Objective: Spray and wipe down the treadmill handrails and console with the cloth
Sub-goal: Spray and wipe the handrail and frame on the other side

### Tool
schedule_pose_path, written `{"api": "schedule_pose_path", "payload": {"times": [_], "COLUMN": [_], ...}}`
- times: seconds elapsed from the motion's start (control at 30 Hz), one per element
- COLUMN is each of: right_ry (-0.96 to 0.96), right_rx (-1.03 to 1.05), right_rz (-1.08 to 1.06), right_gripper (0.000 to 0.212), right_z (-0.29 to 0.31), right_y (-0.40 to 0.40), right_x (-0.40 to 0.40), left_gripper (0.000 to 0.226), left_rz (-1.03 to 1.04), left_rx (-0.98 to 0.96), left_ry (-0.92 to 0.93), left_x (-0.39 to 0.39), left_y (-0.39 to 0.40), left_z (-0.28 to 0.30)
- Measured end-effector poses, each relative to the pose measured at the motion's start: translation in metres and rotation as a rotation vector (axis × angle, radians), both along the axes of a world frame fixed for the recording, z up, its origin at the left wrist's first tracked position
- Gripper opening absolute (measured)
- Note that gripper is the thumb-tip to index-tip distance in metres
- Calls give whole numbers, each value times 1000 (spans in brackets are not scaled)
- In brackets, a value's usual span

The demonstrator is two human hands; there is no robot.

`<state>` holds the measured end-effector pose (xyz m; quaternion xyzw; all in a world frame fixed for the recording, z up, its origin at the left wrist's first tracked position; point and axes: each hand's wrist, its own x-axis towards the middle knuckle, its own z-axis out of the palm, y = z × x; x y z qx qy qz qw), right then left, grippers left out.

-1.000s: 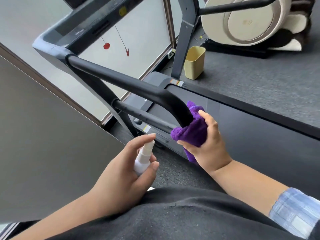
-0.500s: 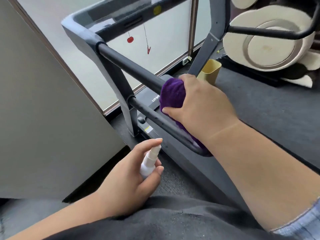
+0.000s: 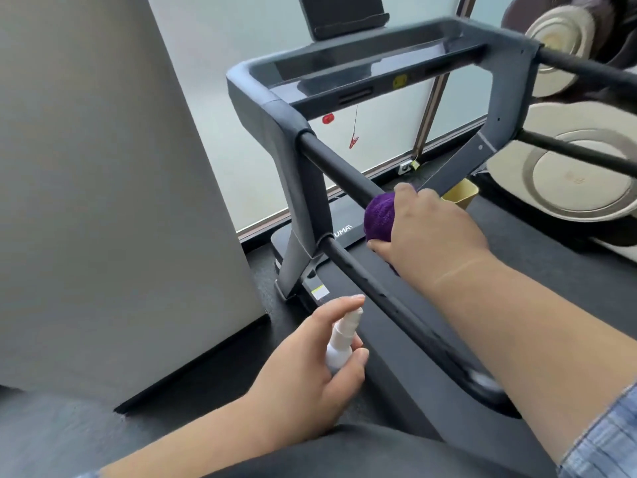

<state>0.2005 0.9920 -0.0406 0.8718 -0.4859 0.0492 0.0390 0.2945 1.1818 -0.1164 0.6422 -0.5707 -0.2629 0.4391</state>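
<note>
View from the head camera, looking forward and down over a dark treadmill. The right hand (image 3: 427, 229) wraps a bunched purple cloth (image 3: 379, 219) around the upper left handrail (image 3: 334, 170), its fingers (image 3: 405, 188) curled over the bar and clamped on the cloth, about midway along the rail. A second, lower rail (image 3: 382, 298) runs beneath it towards the viewer, passing under the right forearm. The left hand (image 3: 310, 377) holds a small white spray bottle (image 3: 339, 343) upright, low and near the lower rail, with the fingers closed round its body and the forefinger resting on the nozzle top. The console (image 3: 362, 69), a grey frame with a dark glossy panel, spans the two uprights; a dark tablet holder (image 3: 344, 15) stands above it. A red safety clip (image 3: 353, 143) on a cord hangs below the console. The belt deck (image 3: 537, 270) is black. Behind the treadmill lies a frosted window (image 3: 220, 108) with a brown frame; a plain grey panel (image 3: 103, 201) fills the left side. A yellow bin (image 3: 462, 194) stands on the dark carpeted floor (image 3: 551, 219) to the right, near cream-coloured equipment with round discs (image 3: 579, 181).
</note>
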Motion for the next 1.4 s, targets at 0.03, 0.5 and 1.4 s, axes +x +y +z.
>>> {"api": "schedule_pose_path", "payload": {"times": [0.03,0.5,1.4], "right_ry": [16,118,35], "right_rx": [-2,-86,-325], "right_rz": [-6,-68,-201], "right_gripper": [73,70,71], "right_z": [1,-5,-46], "right_y": [-4,-61,-14], "right_x": [11,164,93], "left_gripper": [55,54,59], "left_rz": [-13,-79,-614], "left_rx": [-2,-120,-158], "left_ry": [20,78,6], "left_x": [8,139,159], "left_y": [-1,-44,-112], "left_z": [-1,-8,-14]}}
